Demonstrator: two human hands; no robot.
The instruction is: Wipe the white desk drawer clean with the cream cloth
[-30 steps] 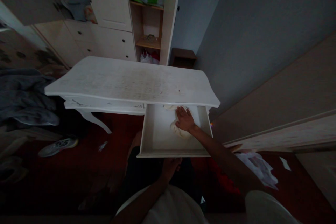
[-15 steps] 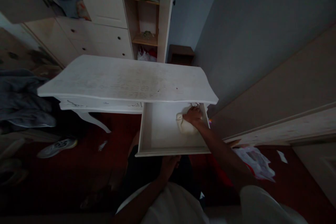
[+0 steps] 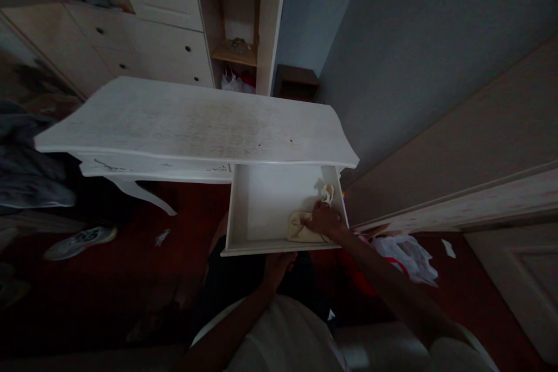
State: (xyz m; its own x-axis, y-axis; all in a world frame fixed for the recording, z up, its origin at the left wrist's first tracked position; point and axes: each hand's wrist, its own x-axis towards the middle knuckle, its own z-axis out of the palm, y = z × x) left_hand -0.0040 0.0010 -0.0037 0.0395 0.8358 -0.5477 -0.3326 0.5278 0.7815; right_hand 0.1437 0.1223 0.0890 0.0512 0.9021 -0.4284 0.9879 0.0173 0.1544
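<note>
A white table [image 3: 192, 128] stands in front of me with its right drawer [image 3: 265, 203] pulled out. My right hand [image 3: 323, 220] is inside the drawer near its front right corner, fingers closed on a pale cloth [image 3: 300, 229] pressed to the drawer floor. A small pale scrap [image 3: 326, 192] lies by the drawer's right wall behind the hand. My left hand [image 3: 275, 265] is just under the drawer's front edge, fingers curled up at the front panel; what it grips is hidden.
A white wardrobe [image 3: 174, 11] with open shelves stands behind the table. A grey wall [image 3: 414, 40] runs along the right. A shoe [image 3: 78, 241] lies on the dark red floor at left, a crumpled plastic bag [image 3: 407, 253] at right.
My right hand has dragged the cloth from the back of the drawer to the right side and then toward the front right corner. The view has tilted down slightly.
</note>
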